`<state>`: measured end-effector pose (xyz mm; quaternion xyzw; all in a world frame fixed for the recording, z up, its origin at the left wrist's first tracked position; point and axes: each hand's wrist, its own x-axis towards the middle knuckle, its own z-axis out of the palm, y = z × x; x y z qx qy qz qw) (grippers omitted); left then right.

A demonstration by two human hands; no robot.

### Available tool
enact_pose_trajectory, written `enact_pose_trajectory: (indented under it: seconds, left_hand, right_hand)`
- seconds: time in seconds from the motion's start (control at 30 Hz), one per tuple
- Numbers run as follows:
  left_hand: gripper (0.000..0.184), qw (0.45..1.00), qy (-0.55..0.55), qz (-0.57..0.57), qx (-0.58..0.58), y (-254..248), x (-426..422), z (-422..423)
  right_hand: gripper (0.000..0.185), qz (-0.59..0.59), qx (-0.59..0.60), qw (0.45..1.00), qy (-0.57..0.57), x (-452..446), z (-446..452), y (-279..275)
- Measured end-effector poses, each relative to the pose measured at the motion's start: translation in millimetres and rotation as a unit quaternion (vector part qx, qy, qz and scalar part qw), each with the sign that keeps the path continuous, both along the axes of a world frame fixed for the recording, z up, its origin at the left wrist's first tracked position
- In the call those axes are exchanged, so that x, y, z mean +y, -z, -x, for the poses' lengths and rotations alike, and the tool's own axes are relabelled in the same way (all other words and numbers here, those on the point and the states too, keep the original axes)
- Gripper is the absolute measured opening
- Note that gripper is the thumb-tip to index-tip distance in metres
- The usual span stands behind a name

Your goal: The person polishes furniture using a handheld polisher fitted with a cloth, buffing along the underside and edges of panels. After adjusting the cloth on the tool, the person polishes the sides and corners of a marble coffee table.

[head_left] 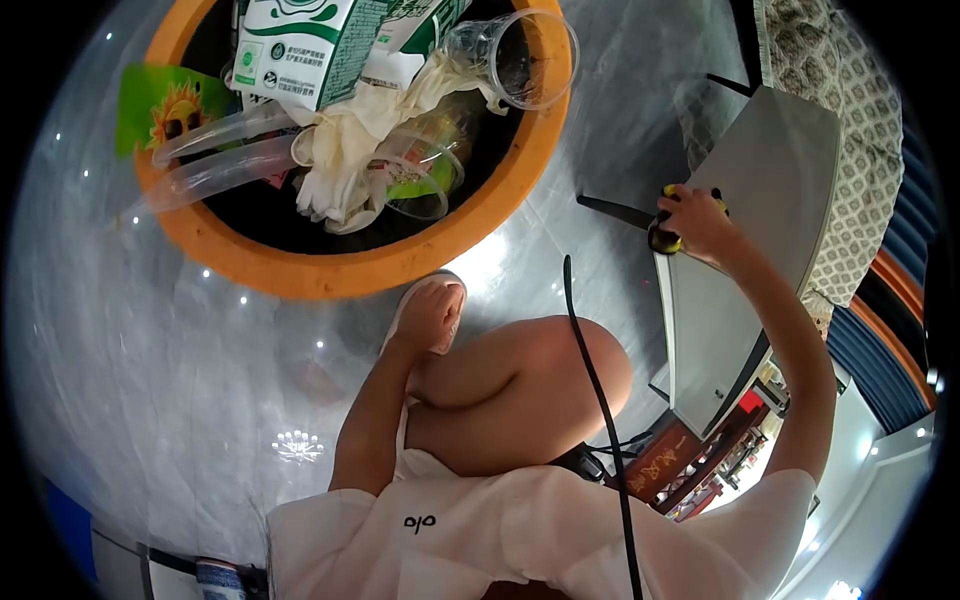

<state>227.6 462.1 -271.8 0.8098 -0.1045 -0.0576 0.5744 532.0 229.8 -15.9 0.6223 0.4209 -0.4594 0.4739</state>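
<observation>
My right hand [695,222] is closed around a yellow-and-black object [664,236] at the edge of a grey table top [775,160]. The fingers hide much of the object, so its kind is unclear. My left hand [436,308] hangs low in front of a light-coloured shoe [457,283], near the rim of a round orange-edged bin [370,277]. Its fingers look curled in, and whatever they may hold is hidden.
Inside the bin are green-and-white cartons [305,50], clear plastic cups [535,60], crumpled whitish gloves [345,170] and clear plastic sleeves [220,170]. A green packet [165,105] overhangs its left rim. A black cable [603,400] runs down past my knee. Patterned fabric [865,140] lies beyond the table.
</observation>
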Motion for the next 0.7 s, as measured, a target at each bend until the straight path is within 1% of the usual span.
enact_pose_trajectory:
  seconds: [0.03, 0.07, 0.13, 0.17, 0.2, 0.27, 0.3, 0.37, 0.47, 0.5, 0.53, 0.6, 0.63, 0.67, 0.7]
  left_hand:
    - [0.015, 1.000, 0.012, -0.003, -0.003, 0.2, 2.0, 0.4]
    - [0.015, 1.000, 0.016, -0.006, -0.005, -0.8, 4.7, 2.1]
    - [0.013, 0.999, 0.009, 0.018, 0.028, -2.5, 4.9, 0.8]
    - [0.013, 0.999, 0.000, 0.018, 0.027, -2.0, 3.8, -2.7]
    - [0.013, 1.000, -0.008, 0.009, 0.015, -3.6, 3.1, -2.3]
    - [0.012, 1.000, -0.011, -0.001, 0.009, -3.0, 5.1, 1.9]
    - [0.013, 1.000, -0.011, 0.009, 0.007, -0.5, 5.0, 1.4]
    - [0.013, 1.000, -0.014, 0.020, 0.005, 0.9, 2.5, 2.1]
    - [0.013, 1.000, -0.027, 0.013, -0.008, -1.5, 1.4, 6.5]
    - [0.012, 0.999, -0.030, 0.022, -0.007, 0.1, 1.8, 4.6]
    - [0.011, 0.999, -0.033, 0.032, -0.007, 0.7, 2.8, 0.7]
    - [0.012, 0.999, -0.034, 0.039, 0.014, -3.5, 4.5, -3.4]
    - [0.012, 0.998, -0.027, 0.049, 0.035, -6.2, 5.5, -2.3]
    - [0.012, 0.997, -0.024, 0.051, 0.044, -5.7, 4.7, 3.2]
    - [0.012, 0.998, -0.004, 0.047, 0.046, -1.7, 4.3, 5.2]
  right_hand:
    - [0.021, -0.047, 0.028, 0.998, 0.018, -0.1, 6.8, 3.1]
    - [0.021, -0.050, 0.026, 0.998, 0.022, -10.9, 5.2, 11.5]
    - [0.021, -0.008, -0.098, 0.995, 0.007, -39.5, -18.2, 32.5]
    - [0.021, 0.026, -0.130, 0.991, -0.015, -41.0, -26.6, 37.3]
    - [0.021, 0.026, -0.127, 0.991, -0.022, -41.1, -32.2, 42.3]
    - [0.022, 0.044, -0.184, 0.982, -0.013, -45.4, -30.2, 54.3]
    - [0.022, 0.044, -0.180, 0.983, -0.013, -44.4, -21.0, 56.8]
    - [0.021, -0.036, -0.104, 0.989, 0.097, -43.5, -4.3, 59.2]
    - [0.019, -0.046, -0.089, 0.991, 0.089, -24.9, -6.7, 44.1]
    - [0.019, -0.013, -0.126, 0.990, 0.057, -41.6, -19.5, 52.3]
    - [0.019, -0.016, -0.126, 0.990, 0.056, -49.7, -27.7, 53.7]
    - [0.021, 0.022, -0.183, 0.983, -0.004, -51.3, -37.0, 57.6]
    - [0.021, 0.032, -0.166, 0.984, -0.053, -47.7, -30.8, 58.1]
    - [0.021, 0.034, -0.157, 0.986, -0.051, -46.2, -19.1, 53.1]
    - [0.021, -0.002, -0.094, 0.995, 0.013, -24.2, -7.4, 40.2]
